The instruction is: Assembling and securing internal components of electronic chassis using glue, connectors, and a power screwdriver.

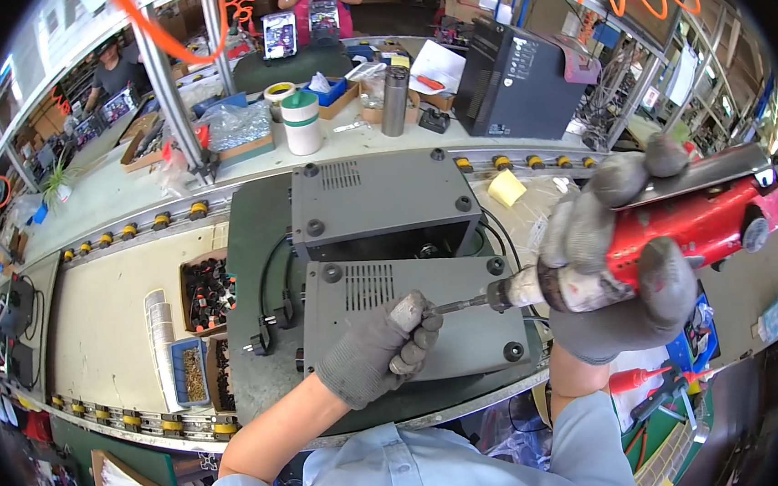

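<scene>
In my right hand (623,252), gloved in grey, lies a red air screwdriver (690,233) with a metal lever, held level and pointing left. Its long thin bit (462,306) reaches to my left hand (384,348), also gloved, whose fingers are closed in a pinch at the bit's tip. Whatever those fingers hold is hidden. Below both hands a dark grey metal case (471,355) rests with its vent slots and round black feet facing up. A second, similar case (385,193) sits just beyond it. Both are on a dark green mat (250,217).
Black power cords with a plug (280,315) lie left of the cases. Further left are a blue tray of small screws (191,373) and a box of black parts (208,292). Roller rails (159,222) run behind; a white jar (301,126), steel flask (394,101) and black computer tower (523,82) stand beyond.
</scene>
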The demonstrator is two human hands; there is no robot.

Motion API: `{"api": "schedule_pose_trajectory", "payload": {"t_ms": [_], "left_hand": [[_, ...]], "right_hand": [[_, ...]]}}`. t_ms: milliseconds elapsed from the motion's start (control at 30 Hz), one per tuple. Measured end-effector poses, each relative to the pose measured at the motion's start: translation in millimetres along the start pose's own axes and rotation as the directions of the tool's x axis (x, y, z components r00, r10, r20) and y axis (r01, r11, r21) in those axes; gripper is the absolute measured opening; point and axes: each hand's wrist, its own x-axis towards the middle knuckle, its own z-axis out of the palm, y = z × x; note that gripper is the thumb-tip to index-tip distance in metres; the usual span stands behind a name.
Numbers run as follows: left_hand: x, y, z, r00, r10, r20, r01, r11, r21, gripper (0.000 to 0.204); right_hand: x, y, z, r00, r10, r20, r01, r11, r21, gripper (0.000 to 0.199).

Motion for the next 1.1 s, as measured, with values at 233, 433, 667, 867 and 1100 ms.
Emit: {"api": "schedule_pose_trajectory", "payload": {"t_ms": [233, 433, 667, 867, 1100], "left_hand": [[-25, -2, -15, 0.996, 0.090, 0.011, -0.089, 0.995, -0.053, 0.035], [-50, 14, -18, 0.984, 0.167, -0.060, -0.166, 0.986, 0.016, 0.033], [-73, 27, -36, 0.831, 0.453, -0.322, -0.253, 0.824, 0.507, 0.041], [-97, 22, -100, 0.771, 0.424, -0.475, -0.498, 0.867, -0.034, 0.038], [-105, 13, -115, 0.789, 0.374, -0.487, -0.517, 0.832, -0.199, 0.037]], "right_hand": [[-2, 15, 40, 0.996, 0.023, -0.084, -0.027, 0.999, -0.046, 0.055], [0, 30, 62, 0.994, 0.113, -0.009, -0.114, 0.991, -0.066, 0.059], [3, 61, 71, 0.968, 0.250, -0.033, -0.252, 0.955, -0.153, 0.058], [-6, 94, 69, 0.920, 0.358, -0.160, -0.389, 0.884, -0.258, 0.056], [-14, 114, 75, 0.872, 0.443, -0.206, -0.489, 0.800, -0.349, 0.052]]}}
